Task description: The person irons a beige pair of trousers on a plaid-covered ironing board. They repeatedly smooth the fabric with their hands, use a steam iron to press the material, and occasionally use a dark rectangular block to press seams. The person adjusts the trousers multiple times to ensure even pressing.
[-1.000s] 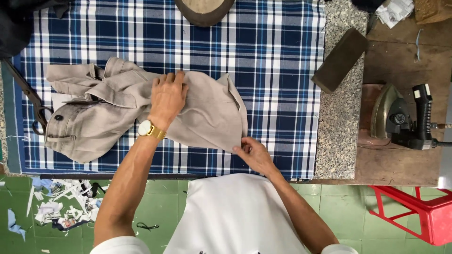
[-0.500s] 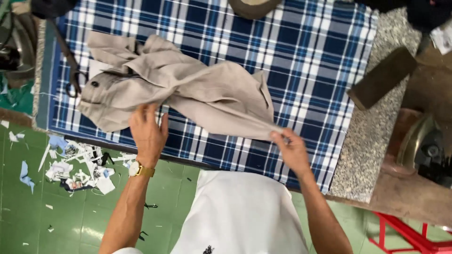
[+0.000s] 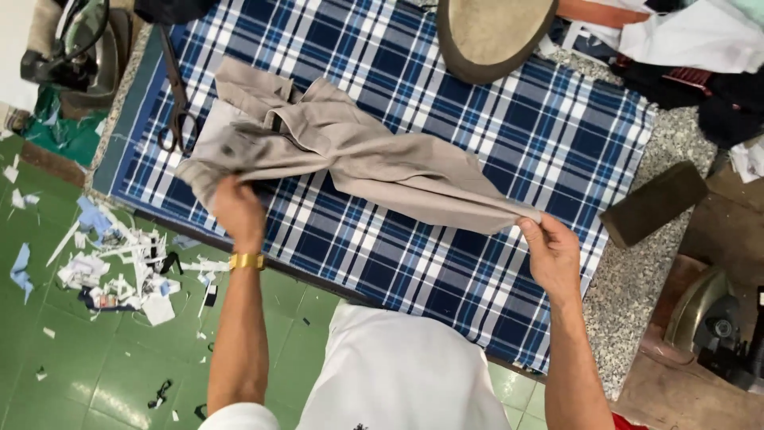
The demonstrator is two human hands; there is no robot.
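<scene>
Trousers point(image 3: 350, 163) of beige cloth are lying stretched between my hands, their long axis running across the blue plaid cloth point(image 3: 509, 143) from upper left to lower right. My left hand point(image 3: 237, 209) is clenching the waist end at the near left edge, and my right hand point(image 3: 551, 253) is pinching the leg end between thumb and fingers. Paper scraps point(image 3: 119, 267) are littering the green tiled floor point(image 3: 95, 366) just below me on the left. Black scissors point(image 3: 177, 103) are resting beside the waist. Farther off, a round tan pad point(image 3: 493, 32) is sitting at the cloth's far edge, with a dark block point(image 3: 652, 203) on the speckled stone counter point(image 3: 637, 287).
</scene>
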